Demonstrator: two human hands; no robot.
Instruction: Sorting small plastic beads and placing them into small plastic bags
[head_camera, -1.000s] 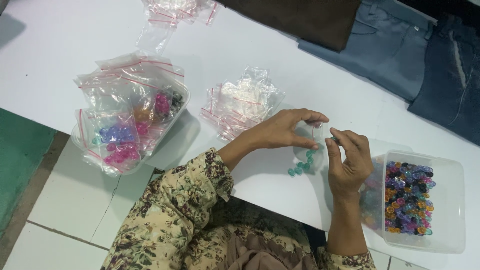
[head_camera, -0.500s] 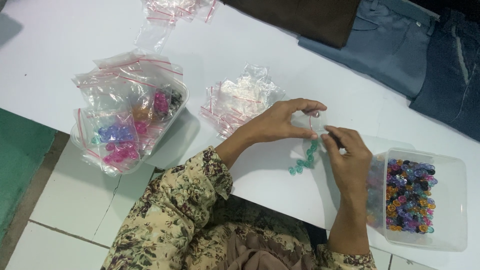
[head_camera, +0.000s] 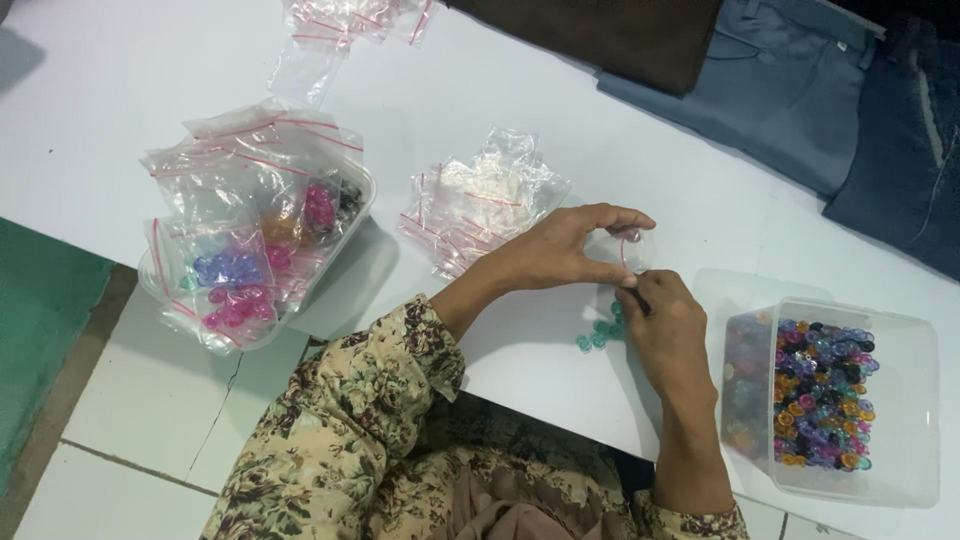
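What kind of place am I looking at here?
Probably a small home or workshop packing table: a clear tub of mixed coloured beads, a pile of empty zip bags, and a tray of filled bead bags on a white table, folded trousers nearby.

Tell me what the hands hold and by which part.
Both the left hand and right hand pinch a small clear zip bag at its top edge.

White table (head_camera: 120, 120): 2 clear tubs (head_camera: 900, 420), bag piles (head_camera: 480, 200), teal beads (head_camera: 597, 335), folded cloth (head_camera: 760, 90).
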